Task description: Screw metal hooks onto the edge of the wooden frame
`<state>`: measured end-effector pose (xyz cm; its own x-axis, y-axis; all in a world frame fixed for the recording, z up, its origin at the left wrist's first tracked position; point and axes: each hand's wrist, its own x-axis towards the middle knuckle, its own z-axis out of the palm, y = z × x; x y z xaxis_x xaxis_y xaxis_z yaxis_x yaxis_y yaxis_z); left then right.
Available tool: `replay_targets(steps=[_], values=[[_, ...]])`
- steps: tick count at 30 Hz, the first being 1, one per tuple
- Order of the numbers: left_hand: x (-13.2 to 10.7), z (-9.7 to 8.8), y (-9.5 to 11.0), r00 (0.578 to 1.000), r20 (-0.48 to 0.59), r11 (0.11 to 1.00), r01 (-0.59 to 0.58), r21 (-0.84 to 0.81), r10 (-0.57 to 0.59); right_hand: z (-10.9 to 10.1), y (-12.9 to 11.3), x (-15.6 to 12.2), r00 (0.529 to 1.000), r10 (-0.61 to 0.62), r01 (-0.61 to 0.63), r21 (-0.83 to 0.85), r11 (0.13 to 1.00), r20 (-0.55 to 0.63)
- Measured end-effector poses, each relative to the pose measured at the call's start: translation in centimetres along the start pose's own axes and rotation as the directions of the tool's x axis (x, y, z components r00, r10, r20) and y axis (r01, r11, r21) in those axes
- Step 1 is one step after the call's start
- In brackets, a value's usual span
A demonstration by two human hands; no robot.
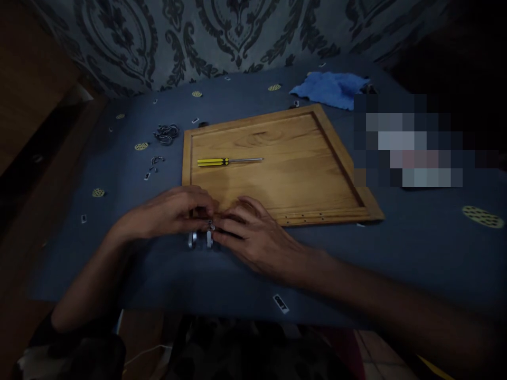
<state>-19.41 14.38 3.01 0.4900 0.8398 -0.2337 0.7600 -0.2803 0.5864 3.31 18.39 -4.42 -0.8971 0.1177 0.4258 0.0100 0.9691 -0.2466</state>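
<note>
My left hand [174,214] and my right hand [259,237] meet at the near left corner of a framed wooden board [269,179]. Both have their fingers bent around a small shiny metal hook [210,226], pinched at the board's edge. Two curved silvery ends show below the fingers; the rest of the fitting is hidden. Across the board lies a screwdriver [225,161] with a yellow and black handle, its shaft pointing right. Several small holes dot the near rail, right of my right hand.
Loose metal hooks [166,133] lie in a pile left of the board, with small screws [156,161] nearer me. A blue cloth [330,88] is at the back right. The dark blue tablecloth [245,285] carries printed patches. A patterned curtain or wall covering [237,31] stands behind.
</note>
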Motion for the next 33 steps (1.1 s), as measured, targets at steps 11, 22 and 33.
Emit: replay_targets(steps=[11, 22, 33], values=[[0.26, -0.06, 0.64, 0.999, 0.038, 1.000, 0.007, -0.001, -0.007, -0.04, -0.03, 0.09, 1.000, -0.002, 0.002, -0.019, 1.000, 0.008], [0.03, 0.25, 0.39, 0.999, 0.039, 0.999, -0.027, 0.028, 0.026, -0.10, 0.00, 0.10, 1.000, 0.005, -0.005, -0.001, 1.000, 0.017], [0.13, 0.28, 0.89, 0.999, 0.035, 0.994, -0.039, 0.102, 0.035, -0.18, 0.03, 0.12, 1.000, 0.000, 0.001, -0.014, 1.000, 0.018]])
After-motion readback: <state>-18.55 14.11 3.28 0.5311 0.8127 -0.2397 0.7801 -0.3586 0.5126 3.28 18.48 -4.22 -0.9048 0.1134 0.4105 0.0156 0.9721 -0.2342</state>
